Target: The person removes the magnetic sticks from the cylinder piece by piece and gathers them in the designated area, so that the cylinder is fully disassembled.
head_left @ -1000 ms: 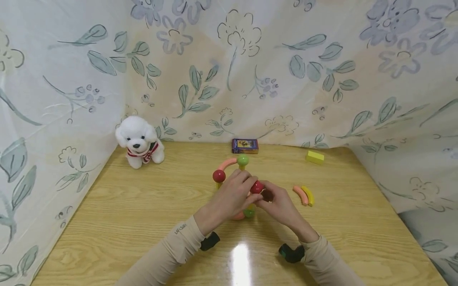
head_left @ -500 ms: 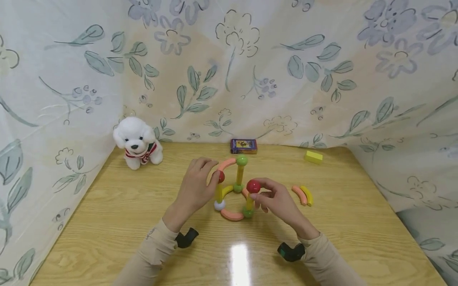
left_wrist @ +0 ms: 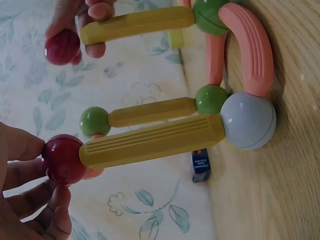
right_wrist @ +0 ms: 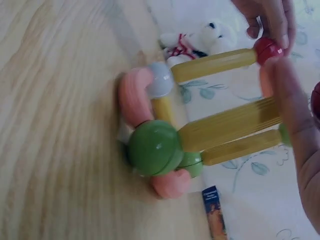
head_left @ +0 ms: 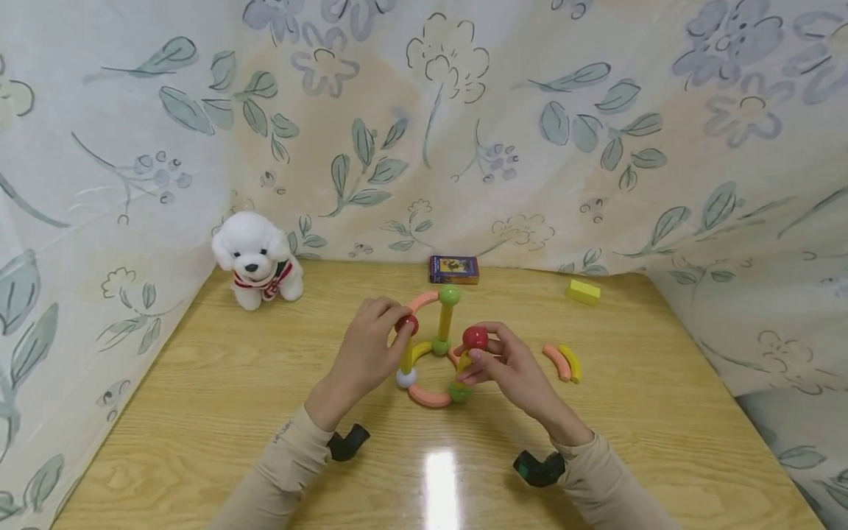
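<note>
A toy frame of rods and balls stands on the table, with upright yellow rods (left_wrist: 155,141), curved pink pieces (head_left: 429,397), green balls (head_left: 450,296) and a pale ball (left_wrist: 248,120) at one base corner. My left hand (head_left: 361,346) pinches the red ball (left_wrist: 64,159) on top of the left rod. My right hand (head_left: 513,368) holds another red ball (head_left: 475,338) beside the top of the near right rod (left_wrist: 137,25). In the left wrist view that ball sits apart from the rod's end, and right-hand fingers touch the rod. The right wrist view shows this ball only at its edge.
Right of the frame lie a loose curved pink piece (head_left: 556,362) and a curved yellow piece (head_left: 569,363). A yellow block (head_left: 583,292), a small card box (head_left: 453,270) and a white plush dog (head_left: 255,258) stand along the back, before a floral cloth.
My left hand has left the right red ball and moved left to grip the left one. The right hand's red ball has shifted slightly up and right, off its rod.
</note>
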The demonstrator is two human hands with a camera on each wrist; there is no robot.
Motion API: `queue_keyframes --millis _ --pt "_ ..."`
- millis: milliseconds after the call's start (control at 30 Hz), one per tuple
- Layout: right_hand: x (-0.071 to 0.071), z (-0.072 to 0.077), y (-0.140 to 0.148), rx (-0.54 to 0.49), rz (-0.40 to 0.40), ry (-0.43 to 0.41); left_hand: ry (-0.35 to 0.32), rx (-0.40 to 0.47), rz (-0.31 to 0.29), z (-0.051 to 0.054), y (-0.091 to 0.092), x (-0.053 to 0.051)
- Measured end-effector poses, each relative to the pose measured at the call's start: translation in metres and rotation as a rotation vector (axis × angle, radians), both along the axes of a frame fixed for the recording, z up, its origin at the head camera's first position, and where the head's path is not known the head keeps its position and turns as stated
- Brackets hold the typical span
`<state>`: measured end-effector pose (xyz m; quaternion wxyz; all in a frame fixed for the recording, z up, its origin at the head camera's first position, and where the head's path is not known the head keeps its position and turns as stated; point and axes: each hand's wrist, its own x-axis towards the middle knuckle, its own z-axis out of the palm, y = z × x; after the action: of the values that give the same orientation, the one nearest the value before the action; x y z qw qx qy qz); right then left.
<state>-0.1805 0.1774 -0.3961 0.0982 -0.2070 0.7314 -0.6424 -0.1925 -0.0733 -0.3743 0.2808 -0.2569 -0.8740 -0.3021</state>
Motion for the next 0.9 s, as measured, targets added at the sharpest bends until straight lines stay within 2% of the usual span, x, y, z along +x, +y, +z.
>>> queue_keyframes --millis 200,300,367,467,533,600,733,900 --pt "-0.007 0.012 -0.002 0.032 -0.015 0.020 0.011 -0.013 0.005 0.008 -0.004 -0.002" --pt "-0.021 0.017 0.005 0.079 -0.106 0.031 0.017 -0.016 0.002 0.010 -0.005 -0.004" --pt "-0.039 0.016 0.013 0.183 -0.213 0.071 0.018 -0.017 -0.001 0.011 -0.006 -0.004" --pt "-0.074 0.008 0.025 0.484 -0.386 0.153 0.001 -0.020 0.005 0.010 -0.005 -0.003" --pt "-0.093 0.000 0.033 0.704 -0.449 0.192 -0.018 -0.024 0.010 0.008 -0.005 -0.002" --pt "-0.108 -0.009 0.039 0.860 -0.470 0.199 -0.034 -0.027 0.014 0.006 -0.004 0.000" --pt "-0.121 -0.022 0.047 0.980 -0.473 0.137 -0.048 -0.032 0.013 0.002 -0.002 0.002" --pt "-0.126 -0.026 0.052 0.993 -0.474 0.104 -0.027 -0.024 0.015 0.001 -0.002 0.002"
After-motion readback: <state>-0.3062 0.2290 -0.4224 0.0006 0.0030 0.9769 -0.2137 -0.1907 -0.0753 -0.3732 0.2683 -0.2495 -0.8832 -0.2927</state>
